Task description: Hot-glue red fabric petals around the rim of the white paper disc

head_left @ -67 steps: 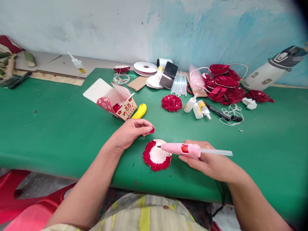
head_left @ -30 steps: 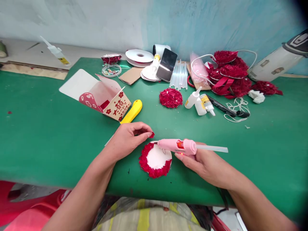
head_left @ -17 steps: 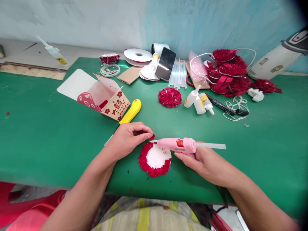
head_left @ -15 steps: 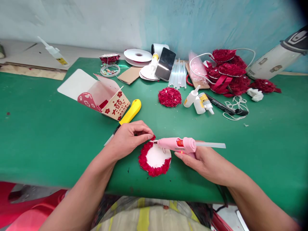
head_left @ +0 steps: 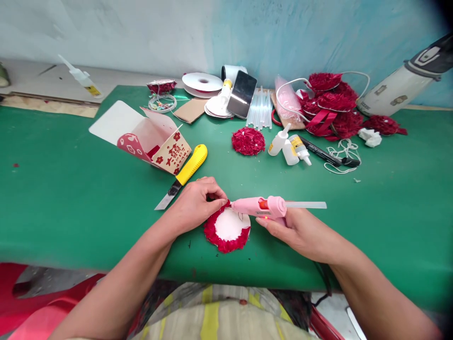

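A round white disc (head_left: pixel 228 224) lies in front of me, edged with a ring of gathered red ribbon (head_left: pixel 226 246). The upper right part of its rim is bare white with a pen mark. My left hand (head_left: pixel 197 204) is closed, thumb and fingertips pinching the red ribbon at the disc's top edge. My right hand (head_left: pixel 300 230) grips a pink hot glue gun (head_left: pixel 255 207), its red light on and a clear glue stick (head_left: pixel 307 205) poking out the back. The nozzle tip points left, close by my left fingertips; whether it touches the ribbon I cannot tell.
A yellow-handled knife (head_left: pixel 193 164) with bare blade lies beside my left hand, near an open printed box (head_left: pixel 172 152). Beyond are a finished red rosette (head_left: pixel 248 140), glue bottles (head_left: pixel 279 140), a marker (head_left: pixel 320 150), a phone (head_left: pixel 242 94), glue sticks (head_left: pixel 260 108) and piled red rosettes (head_left: pixel 336 101).
My left fingertips have lowered the red ribbon piece onto the disc's rim. The glue gun's nozzle has shifted slightly up, off the white surface. The view has moved a little.
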A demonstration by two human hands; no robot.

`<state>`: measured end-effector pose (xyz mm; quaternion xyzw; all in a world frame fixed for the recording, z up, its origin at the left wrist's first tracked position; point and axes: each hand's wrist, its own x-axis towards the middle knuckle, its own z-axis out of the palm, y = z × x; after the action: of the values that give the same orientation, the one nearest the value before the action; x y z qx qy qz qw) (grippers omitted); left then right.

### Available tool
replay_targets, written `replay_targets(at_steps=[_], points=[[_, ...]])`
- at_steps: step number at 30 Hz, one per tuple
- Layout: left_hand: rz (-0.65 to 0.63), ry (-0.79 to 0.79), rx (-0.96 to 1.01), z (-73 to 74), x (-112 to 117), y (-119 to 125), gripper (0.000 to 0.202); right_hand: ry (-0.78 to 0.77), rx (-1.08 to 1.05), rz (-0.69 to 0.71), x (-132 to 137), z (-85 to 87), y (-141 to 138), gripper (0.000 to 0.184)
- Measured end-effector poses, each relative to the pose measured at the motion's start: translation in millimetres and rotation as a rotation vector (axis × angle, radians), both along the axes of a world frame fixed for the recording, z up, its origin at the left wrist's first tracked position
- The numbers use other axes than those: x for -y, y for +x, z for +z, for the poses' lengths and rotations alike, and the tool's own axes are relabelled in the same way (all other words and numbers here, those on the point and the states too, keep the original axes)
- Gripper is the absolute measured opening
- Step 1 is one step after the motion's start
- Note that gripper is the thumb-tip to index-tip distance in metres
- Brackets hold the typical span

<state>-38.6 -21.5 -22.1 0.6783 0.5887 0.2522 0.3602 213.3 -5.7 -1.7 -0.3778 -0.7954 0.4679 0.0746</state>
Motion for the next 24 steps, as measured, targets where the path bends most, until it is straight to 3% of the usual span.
replay_targets(at_steps=[14, 24], points=[[-0.009, 0.008, -0.064, -1.3, 0.4, 0.8, 0.011, 0.093, 0.005, 0.000, -2.7, 14.2, 10.3, 0.027], [-0.027, 0.017, -0.090, -1.1, 1.0, 0.9, 0.011, 0.129, 0.005, 0.033, 3.3, 8.0, -1.8, 0.022]])
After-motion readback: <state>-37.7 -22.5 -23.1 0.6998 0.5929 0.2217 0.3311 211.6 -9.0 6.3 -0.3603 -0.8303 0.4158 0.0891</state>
